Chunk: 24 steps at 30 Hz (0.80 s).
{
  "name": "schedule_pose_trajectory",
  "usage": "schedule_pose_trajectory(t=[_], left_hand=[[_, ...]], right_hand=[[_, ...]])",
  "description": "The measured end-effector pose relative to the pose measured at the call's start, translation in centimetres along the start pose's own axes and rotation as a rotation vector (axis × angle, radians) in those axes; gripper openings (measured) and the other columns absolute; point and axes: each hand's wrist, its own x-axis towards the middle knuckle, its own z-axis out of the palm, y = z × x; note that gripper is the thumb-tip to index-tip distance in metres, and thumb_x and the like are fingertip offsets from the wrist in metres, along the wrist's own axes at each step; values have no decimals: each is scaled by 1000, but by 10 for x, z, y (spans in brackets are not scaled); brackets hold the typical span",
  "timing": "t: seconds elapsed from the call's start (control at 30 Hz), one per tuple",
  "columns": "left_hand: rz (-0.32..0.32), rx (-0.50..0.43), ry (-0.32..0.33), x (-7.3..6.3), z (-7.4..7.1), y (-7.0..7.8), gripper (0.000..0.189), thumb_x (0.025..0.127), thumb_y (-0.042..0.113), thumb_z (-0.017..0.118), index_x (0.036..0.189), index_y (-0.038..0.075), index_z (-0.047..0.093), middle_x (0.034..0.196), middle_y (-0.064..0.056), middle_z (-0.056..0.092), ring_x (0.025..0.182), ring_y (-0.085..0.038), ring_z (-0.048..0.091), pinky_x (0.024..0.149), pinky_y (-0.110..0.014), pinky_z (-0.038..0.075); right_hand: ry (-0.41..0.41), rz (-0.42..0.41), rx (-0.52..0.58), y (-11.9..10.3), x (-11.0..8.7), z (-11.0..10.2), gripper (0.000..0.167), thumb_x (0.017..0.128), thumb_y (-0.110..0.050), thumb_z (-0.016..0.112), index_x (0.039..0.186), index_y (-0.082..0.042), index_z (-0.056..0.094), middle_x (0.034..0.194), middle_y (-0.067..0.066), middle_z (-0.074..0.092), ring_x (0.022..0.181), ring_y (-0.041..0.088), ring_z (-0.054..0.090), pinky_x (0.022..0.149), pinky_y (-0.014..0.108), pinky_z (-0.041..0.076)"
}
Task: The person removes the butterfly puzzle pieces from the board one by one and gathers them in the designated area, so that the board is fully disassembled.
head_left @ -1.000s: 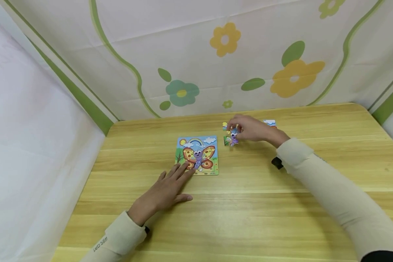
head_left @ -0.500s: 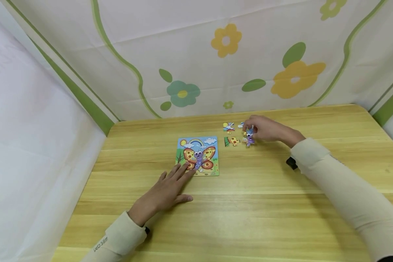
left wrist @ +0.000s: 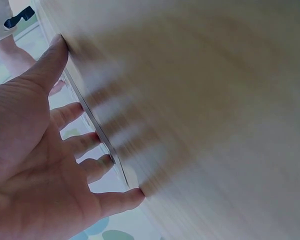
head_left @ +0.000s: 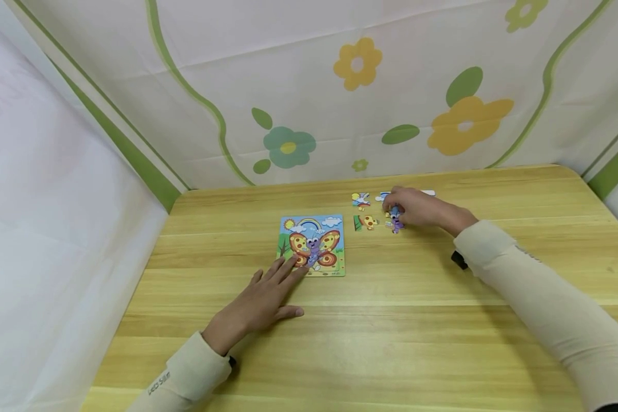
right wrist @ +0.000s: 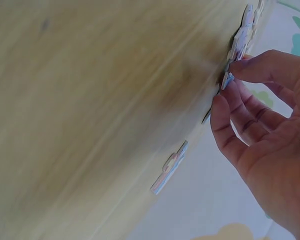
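Note:
A square butterfly puzzle board [head_left: 309, 224] lies on the table, its picture facing up. My left hand [head_left: 260, 300] rests with its fingers spread over the board's lower left part; in the left wrist view, fingertips [left wrist: 106, 160] touch the board's edge. To the right of the board, my right hand [head_left: 423, 209] pinches a puzzle piece [head_left: 396, 223] showing the purple butterfly body. In the right wrist view, thumb and fingers [right wrist: 270, 67] meet around that piece, low at the tabletop. The right hand partly hides the piece and others behind it.
Loose puzzle pieces lie near: one with a sun [head_left: 361, 199], one with a spotted yellow wing [head_left: 364, 222], and one with blue sky [head_left: 383, 196]. Another piece [head_left: 428, 193] shows behind the right hand. A patterned cloth wall [head_left: 319, 97] rises behind the wooden table [head_left: 371, 337].
My right hand has carried the purple piece rightward, off the spotted wing piece, then slightly down toward the table. The left hand has stayed on the board.

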Motion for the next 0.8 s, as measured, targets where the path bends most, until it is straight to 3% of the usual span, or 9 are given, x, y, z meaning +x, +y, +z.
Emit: schedule_pose_trajectory(t=[0.8], left_hand=[[-7, -13, -8, 2, -1, -1, 78, 103, 46, 63, 168, 19, 27, 176, -15, 18, 162, -44, 16, 118, -78, 25]], right_hand=[[29, -23, -59, 1, 3, 4, 37, 90, 20, 57, 114, -3, 75, 111, 17, 65, 92, 27, 61, 84, 45, 55]])
